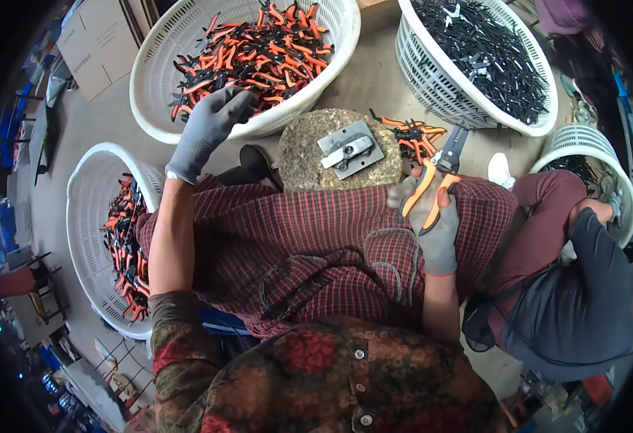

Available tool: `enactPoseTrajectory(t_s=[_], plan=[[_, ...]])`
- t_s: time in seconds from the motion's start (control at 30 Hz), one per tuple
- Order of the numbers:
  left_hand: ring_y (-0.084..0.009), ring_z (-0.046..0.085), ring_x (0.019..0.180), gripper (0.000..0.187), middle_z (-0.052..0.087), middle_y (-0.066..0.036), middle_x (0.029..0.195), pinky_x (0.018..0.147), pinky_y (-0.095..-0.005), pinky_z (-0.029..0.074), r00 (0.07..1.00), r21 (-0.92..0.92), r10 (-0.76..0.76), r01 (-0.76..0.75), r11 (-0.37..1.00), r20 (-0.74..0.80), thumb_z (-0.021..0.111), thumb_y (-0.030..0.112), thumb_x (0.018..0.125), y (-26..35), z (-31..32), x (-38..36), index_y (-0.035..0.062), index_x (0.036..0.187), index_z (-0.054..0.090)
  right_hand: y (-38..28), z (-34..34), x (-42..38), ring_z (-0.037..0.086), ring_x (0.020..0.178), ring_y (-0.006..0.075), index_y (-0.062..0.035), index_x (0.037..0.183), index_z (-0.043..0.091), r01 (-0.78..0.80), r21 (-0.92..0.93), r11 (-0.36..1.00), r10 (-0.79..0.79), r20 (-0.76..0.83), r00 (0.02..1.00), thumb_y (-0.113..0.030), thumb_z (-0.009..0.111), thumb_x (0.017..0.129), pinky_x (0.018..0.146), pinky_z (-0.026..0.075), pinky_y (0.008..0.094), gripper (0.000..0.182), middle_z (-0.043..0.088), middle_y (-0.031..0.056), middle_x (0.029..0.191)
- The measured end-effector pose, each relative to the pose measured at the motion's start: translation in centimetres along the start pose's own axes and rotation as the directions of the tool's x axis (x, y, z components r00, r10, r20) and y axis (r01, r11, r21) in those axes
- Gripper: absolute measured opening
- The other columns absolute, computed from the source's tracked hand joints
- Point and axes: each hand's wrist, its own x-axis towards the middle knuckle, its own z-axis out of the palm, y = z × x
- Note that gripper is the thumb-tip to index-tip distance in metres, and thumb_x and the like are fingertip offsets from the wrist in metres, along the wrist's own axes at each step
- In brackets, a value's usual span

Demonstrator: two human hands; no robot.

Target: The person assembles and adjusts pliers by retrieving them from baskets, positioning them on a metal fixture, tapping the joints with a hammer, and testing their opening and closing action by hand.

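My right hand (439,229), in a grey glove, holds a pair of wire strippers (448,162) above my lap. Their flat dark jaws point up and away, and their orange-and-black handles are spread. My left hand (211,128), gloved too, is at the near rim of a large white basket (150,97) heaped with orange-and-black handled pliers (258,58). Its fingers are bent together; whatever they hold is hidden. Between my hands a metal plate fixture (352,150) lies on a round stone-like block (302,167). Several orange-handled tools (419,137) lie beside the block.
At the left, a tilted white basket (89,216) contains more orange-handled tools. Back right, another basket (432,79) is full of black metal parts (482,58). A person (576,303) sits at my right near a smaller basket (605,144). A cardboard box (96,47) stands back left.
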Motion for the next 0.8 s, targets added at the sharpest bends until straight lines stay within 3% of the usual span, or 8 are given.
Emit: enactPoseTrajectory(t_s=[0.1,0.17,0.23,0.27,0.37,0.47,0.5,0.8], plan=[[-0.0087,0.059,0.068,0.032,0.063,-0.004,0.073,0.065,-0.0221,0.048,0.942,0.095,-0.253,0.237,0.967,0.221,0.049,0.026,0.094,-2.4,-1.5,-2.0,-0.0021,0.092,0.064,1.2,-2.1,0.0,0.062,0.086,0.0235,0.0001,0.119,0.045,-0.038,-0.07,0.997,0.03,-0.123,0.992,-0.042,0.045,0.092,0.076,0.052,0.0366,0.05,0.059,0.0098,0.088],[-0.0286,0.062,0.068,0.027,0.064,-0.016,0.077,0.067,-0.0351,0.049,0.883,0.379,-0.181,0.004,0.926,0.433,0.06,0.027,0.083,-5.5,1.2,-4.3,0.001,0.09,0.063,2.5,-3.5,0.2,0.062,0.08,0.0218,-0.0006,0.115,0.048,-0.069,-0.051,0.996,0.057,-0.199,0.978,-0.041,0.045,0.092,0.07,0.052,0.0342,0.047,0.058,0.0089,0.086],[-0.0219,0.062,0.088,0.027,0.065,-0.015,0.089,0.077,-0.0311,0.046,0.684,0.302,-0.026,-0.286,0.909,0.729,0.055,0.02,0.085,-11.6,4.7,-6.9,0.0029,0.104,0.064,3.9,-5.0,-0.1,0.061,0.079,0.0218,-0.0015,0.114,0.049,-0.112,-0.031,0.993,0.097,-0.301,0.949,-0.041,0.044,0.092,0.07,0.052,0.0342,0.045,0.058,0.0084,0.084],[-0.0232,0.062,0.093,0.03,0.065,-0.015,0.096,0.08,-0.0304,0.046,0.567,0.519,-0.344,-0.179,0.836,0.748,0.056,0.021,0.083,-10.5,6.3,-7.8,0.004,0.107,0.063,4.2,-5.3,-0.2,0.061,0.078,0.0218,-0.002,0.113,0.05,-0.134,-0.025,0.991,0.117,-0.35,0.929,-0.04,0.043,0.092,0.07,0.052,0.0343,0.044,0.058,0.0082,0.084],[-0.0266,0.061,0.096,0.029,0.065,-0.012,0.099,0.084,-0.0359,0.047,0.511,0.58,-0.356,-0.389,0.716,0.782,0.057,0.027,0.081,-22.7,8.1,-6.5,0.007,0.1,0.066,4.8,-5.2,0.4,0.06,0.077,0.0225,-0.0036,0.11,0.053,-0.151,0.069,0.986,0.166,-0.382,0.909,-0.04,0.041,0.092,0.069,0.05,0.0369,0.043,0.057,0.0076,0.082],[-0.0253,0.063,0.092,0.032,0.065,-0.006,0.097,0.078,-0.0375,0.05,0.276,0.357,-0.281,-0.886,0.297,0.919,0.059,0.035,0.078,-22.8,7.0,-1.3,0.0084,0.092,0.068,5.2,-5.5,0.9,0.06,0.078,0.0235,-0.0036,0.11,0.053,-0.152,0.065,0.986,0.165,-0.355,0.92,-0.043,0.043,0.092,0.068,0.048,0.0378,0.045,0.057,0.0075,0.082],[-0.0262,0.064,0.089,0.034,0.065,-0.007,0.097,0.072,-0.0382,0.052,0.232,0.252,-0.1,-0.875,0.414,0.968,0.065,0.038,0.074,-22.3,6.7,0.1,0.0065,0.088,0.068,5.2,-5.4,1.0,0.06,0.077,0.0238,-0.0036,0.11,0.053,-0.144,0.095,0.985,0.167,-0.333,0.928,-0.044,0.043,0.091,0.068,0.048,0.0377,0.046,0.057,0.0076,0.082],[-0.0248,0.063,0.091,0.032,0.065,-0.006,0.098,0.072,-0.0364,0.051,0.685,0.742,-0.477,-0.14,0.655,0.55,0.06,0.04,0.076,-31.8,19.0,1.4,0.0152,0.095,0.068,5.4,-7.0,1.0,0.059,0.072,0.0258,-0.0002,0.109,0.05,-0.188,0.157,0.97,0.229,-0.307,0.924,-0.053,0.041,0.091,0.066,0.05,0.0388,0.056,0.057,0.0092,0.08]])
